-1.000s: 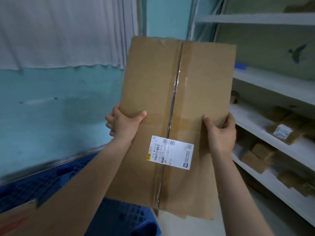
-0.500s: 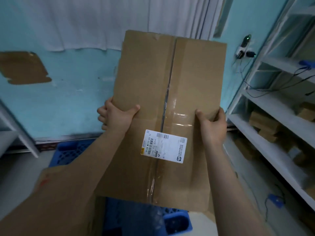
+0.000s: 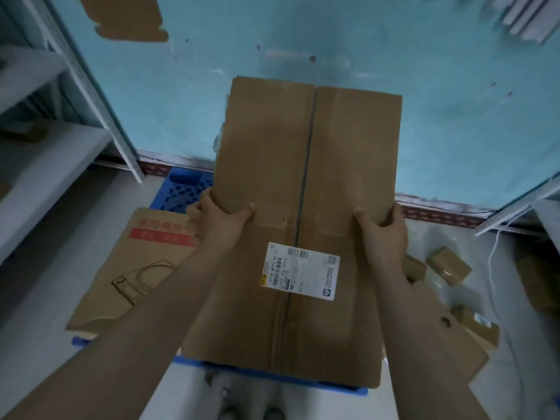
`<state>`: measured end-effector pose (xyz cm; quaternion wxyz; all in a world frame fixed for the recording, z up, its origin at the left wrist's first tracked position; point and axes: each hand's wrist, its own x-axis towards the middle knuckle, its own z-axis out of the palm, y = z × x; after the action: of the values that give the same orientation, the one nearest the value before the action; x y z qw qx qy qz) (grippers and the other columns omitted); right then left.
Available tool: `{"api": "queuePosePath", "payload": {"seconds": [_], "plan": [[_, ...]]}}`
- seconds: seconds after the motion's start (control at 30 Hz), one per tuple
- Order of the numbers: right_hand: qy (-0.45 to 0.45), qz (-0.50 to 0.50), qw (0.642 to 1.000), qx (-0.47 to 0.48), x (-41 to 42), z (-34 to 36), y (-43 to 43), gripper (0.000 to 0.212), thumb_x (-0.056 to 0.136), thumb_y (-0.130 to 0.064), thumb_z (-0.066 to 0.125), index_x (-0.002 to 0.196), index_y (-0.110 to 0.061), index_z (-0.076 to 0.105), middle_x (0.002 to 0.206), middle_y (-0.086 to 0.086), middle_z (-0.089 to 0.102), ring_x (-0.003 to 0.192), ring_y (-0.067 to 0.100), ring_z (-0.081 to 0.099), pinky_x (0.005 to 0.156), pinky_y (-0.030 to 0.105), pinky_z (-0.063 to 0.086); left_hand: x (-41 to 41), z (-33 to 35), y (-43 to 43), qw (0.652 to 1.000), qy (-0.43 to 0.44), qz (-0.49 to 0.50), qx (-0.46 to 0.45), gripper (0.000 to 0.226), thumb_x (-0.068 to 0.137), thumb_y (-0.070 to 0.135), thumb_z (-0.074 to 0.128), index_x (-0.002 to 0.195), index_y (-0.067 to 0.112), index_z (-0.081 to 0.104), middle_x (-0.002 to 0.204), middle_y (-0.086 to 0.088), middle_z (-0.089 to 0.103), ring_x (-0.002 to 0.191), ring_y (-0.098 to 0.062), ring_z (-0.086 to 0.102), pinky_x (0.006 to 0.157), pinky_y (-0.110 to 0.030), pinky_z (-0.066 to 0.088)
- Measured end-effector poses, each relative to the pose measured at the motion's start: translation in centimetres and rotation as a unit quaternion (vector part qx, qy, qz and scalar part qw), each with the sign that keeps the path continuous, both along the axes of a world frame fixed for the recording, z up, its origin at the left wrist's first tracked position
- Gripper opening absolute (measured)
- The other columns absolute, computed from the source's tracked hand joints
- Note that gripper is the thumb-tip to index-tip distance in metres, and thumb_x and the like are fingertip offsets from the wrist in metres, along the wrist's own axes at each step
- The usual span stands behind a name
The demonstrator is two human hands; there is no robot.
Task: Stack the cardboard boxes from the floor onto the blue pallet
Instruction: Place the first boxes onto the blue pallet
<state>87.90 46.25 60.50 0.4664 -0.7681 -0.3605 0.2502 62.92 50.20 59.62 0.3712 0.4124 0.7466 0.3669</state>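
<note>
A: What blocks the way down to the blue pallet [image 3: 181, 189]?
B: The large box [image 3: 303, 207] itself hides most of it, with the left hand [image 3: 218, 219] and right hand [image 3: 383, 234] each in a grip on a side edge. A printed carton [image 3: 133, 268] already lies on the pallet's left part.
A: And to the right?
B: Another flat carton [image 3: 439, 338] lies just beside it, and small boxes [image 3: 448, 265] are scattered on the floor [image 3: 500, 256] beyond.
A: Any open room?
B: Bare floor on the left, between the printed carton and the shelf unit [image 3: 45, 165]. The blue wall [image 3: 454, 131] closes off the far side, with a second shelf frame [image 3: 521, 207] at right.
</note>
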Motion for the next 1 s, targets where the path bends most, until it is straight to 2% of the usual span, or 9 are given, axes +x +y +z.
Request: {"api": "queuePosePath", "payload": {"seconds": [0.23, 0.3, 0.4, 0.5, 0.6, 0.8, 1.0], "plan": [[0.004, -0.017, 0.993, -0.117, -0.1, -15.1, 2.4, 0.072, 0.088, -0.046, 0.069, 0.150, -0.024, 0.038, 0.146, 0.005, 0.053, 0.130, 0.030, 0.052, 0.105, 0.048, 0.044, 0.1, -15.6, 2.8, 0.994, -0.001, -0.014, -0.104, 0.091, 0.076, 0.045, 0.076, 0.150, 0.031, 0.023, 0.153, -0.008, 0.028, 0.139, -0.034, 0.032, 0.111, -0.057, 0.029], [0.004, -0.020, 0.990, -0.140, 0.8, -19.7, 2.4, 0.071, 0.088, -0.045, 0.070, 0.149, -0.025, 0.039, 0.146, 0.005, 0.052, 0.131, 0.031, 0.051, 0.103, 0.045, 0.042, 0.9, -20.5, 3.1, 0.992, -0.009, -0.027, -0.127, 0.090, 0.077, 0.044, 0.075, 0.150, 0.033, 0.022, 0.153, -0.005, 0.032, 0.140, -0.033, 0.031, 0.112, -0.056, 0.028], [-0.010, -0.024, 0.984, -0.175, 2.2, -27.0, 2.2, 0.071, 0.087, -0.045, 0.071, 0.149, -0.027, 0.039, 0.145, 0.006, 0.052, 0.126, 0.028, 0.052, 0.095, 0.042, 0.043, 1.9, -27.4, 3.1, 0.981, 0.042, -0.039, -0.186, 0.088, 0.079, 0.045, 0.073, 0.149, 0.035, 0.021, 0.148, -0.003, 0.027, 0.136, -0.032, 0.027, 0.111, -0.051, 0.026], [-0.010, -0.024, 0.975, -0.220, 2.4, -33.6, 2.4, 0.082, 0.087, -0.049, 0.070, 0.154, -0.026, 0.029, 0.155, 0.009, 0.043, 0.137, 0.035, 0.045, 0.106, 0.053, 0.041, 2.3, -34.0, 2.8, 0.970, 0.057, -0.037, -0.232, 0.088, 0.079, 0.045, 0.072, 0.149, 0.035, 0.020, 0.142, -0.003, 0.022, 0.131, -0.030, 0.024, 0.107, -0.048, 0.025], [-0.006, -0.003, 0.971, -0.241, 2.1, -39.2, 3.0, 0.084, 0.088, -0.049, 0.068, 0.156, -0.027, 0.024, 0.156, 0.009, 0.040, 0.139, 0.036, 0.042, 0.110, 0.057, 0.037, 2.0, -39.6, 2.7, 0.964, 0.066, -0.020, -0.257, 0.091, 0.079, 0.044, 0.074, 0.151, 0.034, 0.019, 0.144, -0.004, 0.020, 0.133, -0.031, 0.023, 0.108, -0.049, 0.025], [0.001, 0.026, 0.966, -0.258, 0.8, -48.0, 4.9, 0.085, 0.088, -0.052, 0.065, 0.157, -0.025, 0.023, 0.159, 0.005, 0.037, 0.143, 0.031, 0.038, 0.114, 0.054, 0.034, 0.4, -47.8, 3.4, 0.960, 0.072, -0.004, -0.272, 0.092, 0.081, 0.041, 0.073, 0.153, 0.032, 0.017, 0.151, -0.004, 0.016, 0.138, -0.031, 0.018, 0.113, -0.051, 0.023], [0.040, 0.039, 0.966, -0.254, -1.3, -54.4, 5.7, 0.090, 0.089, -0.056, 0.064, 0.158, -0.021, 0.019, 0.161, 0.004, 0.033, 0.144, 0.029, 0.037, 0.112, 0.048, 0.035, -1.7, -51.8, 5.0, 0.959, 0.105, -0.001, -0.264, 0.090, 0.085, 0.040, 0.070, 0.155, 0.033, 0.013, 0.157, -0.003, 0.013, 0.143, -0.030, 0.013, 0.115, -0.054, 0.020]]}}
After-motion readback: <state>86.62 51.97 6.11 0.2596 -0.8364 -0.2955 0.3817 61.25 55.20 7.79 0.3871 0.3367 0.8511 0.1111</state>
